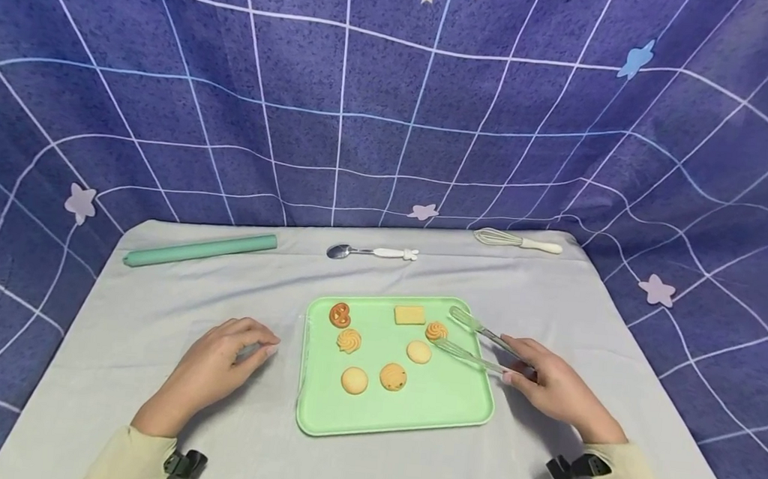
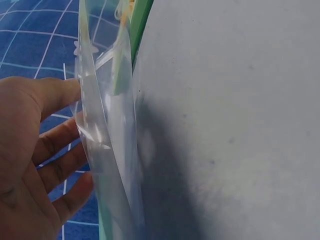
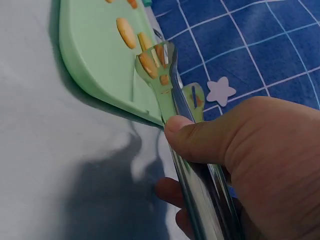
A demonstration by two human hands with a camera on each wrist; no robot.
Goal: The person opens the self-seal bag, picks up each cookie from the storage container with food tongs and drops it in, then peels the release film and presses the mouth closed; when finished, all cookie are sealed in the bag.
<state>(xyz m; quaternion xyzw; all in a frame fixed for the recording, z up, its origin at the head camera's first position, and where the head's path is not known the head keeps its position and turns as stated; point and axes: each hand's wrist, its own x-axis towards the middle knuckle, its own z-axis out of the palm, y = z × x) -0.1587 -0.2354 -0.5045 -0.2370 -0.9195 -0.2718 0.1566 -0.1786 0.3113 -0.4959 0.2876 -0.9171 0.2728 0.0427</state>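
Note:
On the light cloth, my left hand (image 1: 229, 355) stays left of the green tray (image 1: 431, 409). Its thumb and fingers pinch the edge of a clear plastic bag (image 2: 107, 145), which barely shows in the head view. My right hand (image 1: 549, 380) grips metal tongs (image 3: 192, 185) from the tray's right side, thumb along one arm. Their slotted tips are spread over the right part of the tray, on either side of a swirl cookie (image 1: 437, 332). Also on the tray lie a rectangular biscuit (image 1: 409, 315), a pretzel (image 1: 340, 315), another swirl cookie (image 1: 349, 340) and several round cookies (image 1: 393, 377).
Along the back of the table lie a teal rolling pin (image 1: 200, 251), a spoon (image 1: 372, 253) with a white handle and a whisk (image 1: 518, 240). A blue gridded curtain (image 1: 378, 141) hangs behind and around the table.

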